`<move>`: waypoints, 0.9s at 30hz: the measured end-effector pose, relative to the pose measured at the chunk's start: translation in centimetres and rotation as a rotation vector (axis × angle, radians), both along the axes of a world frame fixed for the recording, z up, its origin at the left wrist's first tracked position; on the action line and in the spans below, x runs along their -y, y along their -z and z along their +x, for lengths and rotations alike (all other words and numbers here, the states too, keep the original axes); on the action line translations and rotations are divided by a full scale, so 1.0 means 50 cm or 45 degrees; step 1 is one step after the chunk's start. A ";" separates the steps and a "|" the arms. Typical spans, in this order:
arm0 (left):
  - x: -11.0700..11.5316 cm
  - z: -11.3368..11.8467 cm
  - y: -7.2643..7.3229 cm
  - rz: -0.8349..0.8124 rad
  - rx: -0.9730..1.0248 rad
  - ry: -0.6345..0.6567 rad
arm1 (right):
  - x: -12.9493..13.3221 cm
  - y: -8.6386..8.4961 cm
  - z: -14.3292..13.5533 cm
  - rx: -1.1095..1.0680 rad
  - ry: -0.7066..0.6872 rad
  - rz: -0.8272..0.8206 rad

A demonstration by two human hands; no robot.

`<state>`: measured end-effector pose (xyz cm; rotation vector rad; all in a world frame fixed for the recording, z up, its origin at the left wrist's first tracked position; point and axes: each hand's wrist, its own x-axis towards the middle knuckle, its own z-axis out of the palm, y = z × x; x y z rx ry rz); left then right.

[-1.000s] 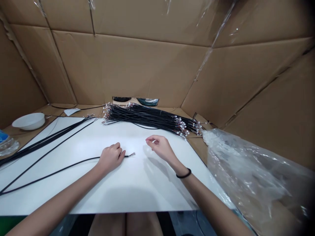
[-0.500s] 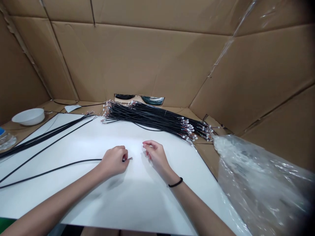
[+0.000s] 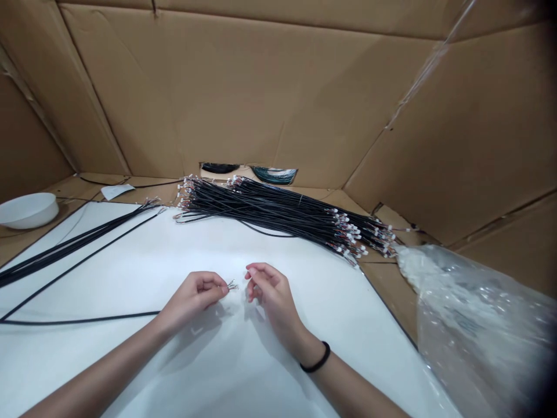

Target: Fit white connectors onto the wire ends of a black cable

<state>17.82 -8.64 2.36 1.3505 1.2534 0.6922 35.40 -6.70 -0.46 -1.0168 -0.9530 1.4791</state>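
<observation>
The left hand [image 3: 198,295] is pinched tight around a black cable [image 3: 87,320] near its end — stripped wire strands [image 3: 234,285] poke out rightward, the rest trails left over the white tabletop [image 3: 130,273]. The right hand [image 3: 272,296] curls loosely just beside the strands — whether it holds anything, I cannot tell.

The cable [image 3: 87,320] at lower left has a smooth black jacket, plastic or rubber by its look, ending in bare, frayed wires [image 3: 234,285] near centre. The tabletop [image 3: 130,273] is smooth white with a soft sheen. Behind rises matt, creased brown cardboard [image 3: 239,87], crossed at upper right by glossy clear tape [image 3: 418,81]. Crinkled, shiny plastic film [image 3: 474,307] fills the lower right; the white bowl [image 3: 30,220] at left looks like smooth plastic.
</observation>
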 end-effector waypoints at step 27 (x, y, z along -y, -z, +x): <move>0.000 0.004 0.002 -0.152 0.214 -0.087 | 0.047 -0.002 0.029 0.089 -0.324 -0.054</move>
